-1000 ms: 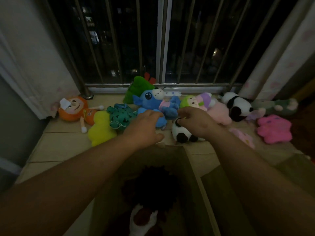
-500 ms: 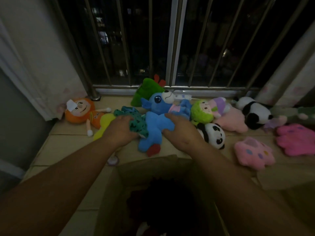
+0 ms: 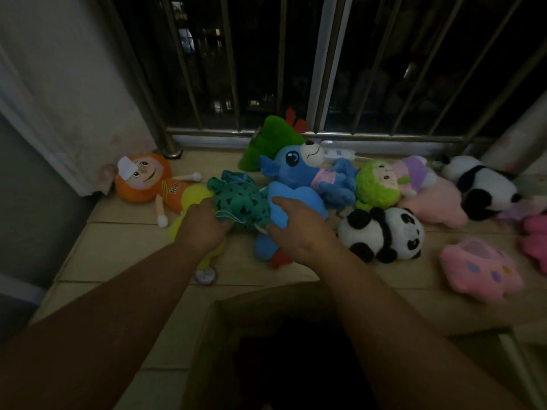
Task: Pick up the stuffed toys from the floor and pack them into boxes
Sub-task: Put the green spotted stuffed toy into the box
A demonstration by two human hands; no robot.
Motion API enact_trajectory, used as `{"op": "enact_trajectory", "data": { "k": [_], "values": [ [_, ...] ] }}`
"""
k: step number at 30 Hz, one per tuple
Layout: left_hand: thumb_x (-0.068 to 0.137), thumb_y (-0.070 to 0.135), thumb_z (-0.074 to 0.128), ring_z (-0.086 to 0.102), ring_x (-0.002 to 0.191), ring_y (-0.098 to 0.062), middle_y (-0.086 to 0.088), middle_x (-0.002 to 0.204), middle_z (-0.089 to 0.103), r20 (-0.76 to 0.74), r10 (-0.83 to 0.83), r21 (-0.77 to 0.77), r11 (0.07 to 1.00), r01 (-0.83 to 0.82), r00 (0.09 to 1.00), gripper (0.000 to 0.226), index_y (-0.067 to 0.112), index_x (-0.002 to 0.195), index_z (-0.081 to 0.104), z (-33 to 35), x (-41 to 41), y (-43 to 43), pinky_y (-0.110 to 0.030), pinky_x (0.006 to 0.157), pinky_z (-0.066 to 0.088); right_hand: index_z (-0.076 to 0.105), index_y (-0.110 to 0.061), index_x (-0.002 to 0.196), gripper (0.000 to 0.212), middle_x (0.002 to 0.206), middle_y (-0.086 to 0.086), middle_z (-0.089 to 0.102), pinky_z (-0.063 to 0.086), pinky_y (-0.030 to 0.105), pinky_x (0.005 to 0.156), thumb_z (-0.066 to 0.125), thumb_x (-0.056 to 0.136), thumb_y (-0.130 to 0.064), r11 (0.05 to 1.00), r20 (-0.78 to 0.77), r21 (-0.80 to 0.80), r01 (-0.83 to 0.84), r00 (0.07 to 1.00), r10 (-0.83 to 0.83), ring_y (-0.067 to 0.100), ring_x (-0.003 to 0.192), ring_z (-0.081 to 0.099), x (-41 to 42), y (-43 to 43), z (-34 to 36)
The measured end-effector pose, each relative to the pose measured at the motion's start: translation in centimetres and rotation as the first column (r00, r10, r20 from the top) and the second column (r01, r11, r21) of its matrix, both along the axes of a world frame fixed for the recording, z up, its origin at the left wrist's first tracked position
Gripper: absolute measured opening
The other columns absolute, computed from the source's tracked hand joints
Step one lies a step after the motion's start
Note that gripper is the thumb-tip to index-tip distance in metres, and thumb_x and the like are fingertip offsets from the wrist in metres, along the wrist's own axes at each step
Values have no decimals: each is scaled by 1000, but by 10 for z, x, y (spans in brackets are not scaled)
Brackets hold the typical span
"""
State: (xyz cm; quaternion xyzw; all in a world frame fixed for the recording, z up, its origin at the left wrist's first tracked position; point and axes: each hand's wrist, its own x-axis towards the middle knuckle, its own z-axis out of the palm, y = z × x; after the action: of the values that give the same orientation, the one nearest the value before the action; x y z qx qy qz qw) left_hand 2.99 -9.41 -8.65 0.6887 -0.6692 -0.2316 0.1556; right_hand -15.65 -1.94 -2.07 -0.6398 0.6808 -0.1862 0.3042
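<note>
The left hand (image 3: 204,229) grips the teal toy (image 3: 239,202), fingers curled into its side; the right hand (image 3: 299,232) clasps the blue toy (image 3: 297,198), thumb on top; both toys touch between the hands; the box (image 3: 260,303) stands open under the forearms; a panda (image 3: 381,235) lies just right of the right hand.

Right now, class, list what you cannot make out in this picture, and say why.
Head view:
- Box contents: too dark.
- Bright pink toy: cut off by the right edge.
- Yellow toy: partly behind the left hand and the spotted green toy.
- Plain blue toy: partly under the right hand.
</note>
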Motion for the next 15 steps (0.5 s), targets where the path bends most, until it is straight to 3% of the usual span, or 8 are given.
{"op": "enact_trajectory", "data": {
  "k": [5, 9, 15],
  "values": [
    [78, 21, 75, 53, 118, -31, -17, 130, 56, -58, -83, 52, 995, 86, 995, 68, 15, 138, 45, -13, -1, -4, -36, 94, 48, 34, -21, 146, 61, 148, 4, 39, 34, 33, 107, 59, 90, -30, 1000, -2, -25, -15, 1000, 15, 22, 133, 39, 11, -7, -2],
    [81, 11, 71, 54, 118, -28, -13, 130, 58, -194, 12, 46, 999, -3, 981, 42, 10, 122, 61, -21, -10, -4, -33, 96, 45, 35, -22, 145, 60, 149, 2, 37, 31, 32, 109, 58, 91, -32, 999, 2, -41, -10, 1000, 10, 20, 135, 37, 14, -4, -5],
    [81, 11, 69, 62, 95, -26, -10, 100, 70, -202, 87, -85, 991, -105, 976, 7, 10, 88, 70, -14, -15, 4, -23, 72, 39, 38, -25, 143, 56, 148, -1, 39, 32, 28, 105, 57, 91, -32, 999, -12, -44, -10, 1000, 9, 18, 132, 39, 5, 6, 0]
  ]
}}
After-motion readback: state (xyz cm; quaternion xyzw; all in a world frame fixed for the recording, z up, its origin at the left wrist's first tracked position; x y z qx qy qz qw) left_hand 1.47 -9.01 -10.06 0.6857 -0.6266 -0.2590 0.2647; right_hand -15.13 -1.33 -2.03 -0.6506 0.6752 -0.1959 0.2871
